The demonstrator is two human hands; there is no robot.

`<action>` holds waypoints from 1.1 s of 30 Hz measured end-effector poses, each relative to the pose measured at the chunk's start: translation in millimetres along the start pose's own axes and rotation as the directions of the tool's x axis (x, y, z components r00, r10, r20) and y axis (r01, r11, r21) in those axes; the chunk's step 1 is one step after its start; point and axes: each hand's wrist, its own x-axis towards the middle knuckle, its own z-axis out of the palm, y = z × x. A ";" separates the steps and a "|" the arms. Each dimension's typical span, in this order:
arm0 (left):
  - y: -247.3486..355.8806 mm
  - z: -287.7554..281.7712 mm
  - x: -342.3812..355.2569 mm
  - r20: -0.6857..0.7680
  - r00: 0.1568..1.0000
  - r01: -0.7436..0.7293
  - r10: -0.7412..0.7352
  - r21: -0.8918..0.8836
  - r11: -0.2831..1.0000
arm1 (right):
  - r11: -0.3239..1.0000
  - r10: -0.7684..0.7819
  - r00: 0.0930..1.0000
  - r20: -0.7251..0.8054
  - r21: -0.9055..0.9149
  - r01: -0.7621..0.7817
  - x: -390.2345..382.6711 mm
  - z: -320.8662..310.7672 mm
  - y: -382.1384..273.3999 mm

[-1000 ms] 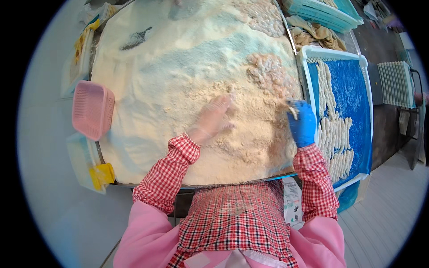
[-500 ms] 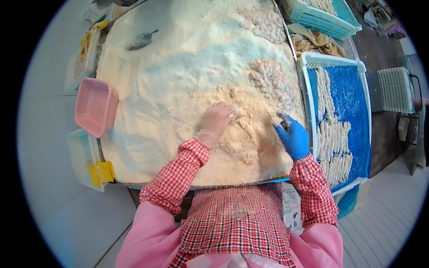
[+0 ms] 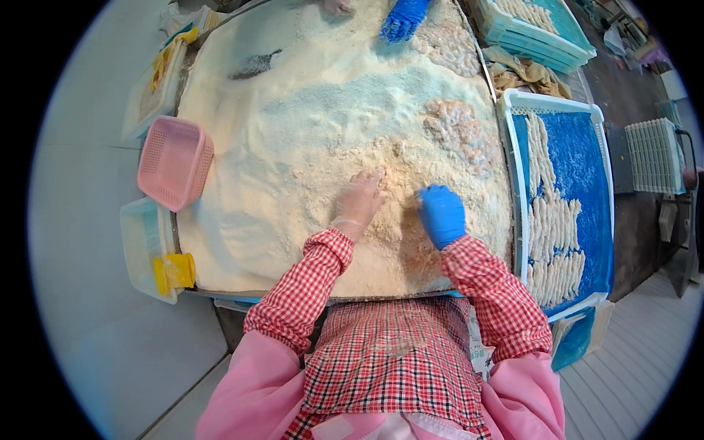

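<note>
Pale, powdery coating (image 3: 257,161) covers the worktable in front of me. My left hand (image 3: 359,199), in a thin clear glove, presses into a rough mound of it with fingers curled together. Close to its right, my right hand (image 3: 442,215) in a blue glove is closed, knuckles up, low over the coating. Whatever either hand grips is hidden. A heap of raw pinkish meat pieces (image 3: 460,130) lies just beyond the right hand. At the right, coated strips (image 3: 554,224) lie in rows on the blue liner of a white tray (image 3: 513,176).
A pink basket (image 3: 176,163) sits on the left edge, above a pale bin (image 3: 143,249) with a yellow piece (image 3: 174,273). Another person's blue-gloved hand (image 3: 403,20) and pale hand (image 3: 339,6) work at the far side, near more meat (image 3: 449,51). Stacked crates (image 3: 539,37) stand far right.
My right hand has moved left, toward my left hand, and its fingers have closed. The other person's hands have come in at the far edge. The whole view has shifted slightly.
</note>
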 end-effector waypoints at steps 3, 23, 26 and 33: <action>4.4 -18.2 7.5 0.442 0.816 0.572 -0.373 -0.713 0.406 | 0.734 0.298 0.953 0.049 0.626 -0.261 -15.3 -12.4 17.0; 103.2 -27.5 -28.0 -0.280 0.960 -0.120 0.001 -0.406 0.906 | -0.849 0.141 0.800 0.584 0.487 -0.206 -41.3 -6.8 -38.8; 108.3 -14.9 -14.0 -0.271 0.960 -0.186 0.068 -0.436 0.881 | -0.567 0.704 0.708 -0.047 0.564 0.601 -32.2 12.4 -93.6; 123.3 7.1 -14.6 -0.244 0.961 -0.258 0.126 -0.646 0.718 | -0.648 0.469 0.878 0.097 0.714 0.267 -45.8 20.2 -47.8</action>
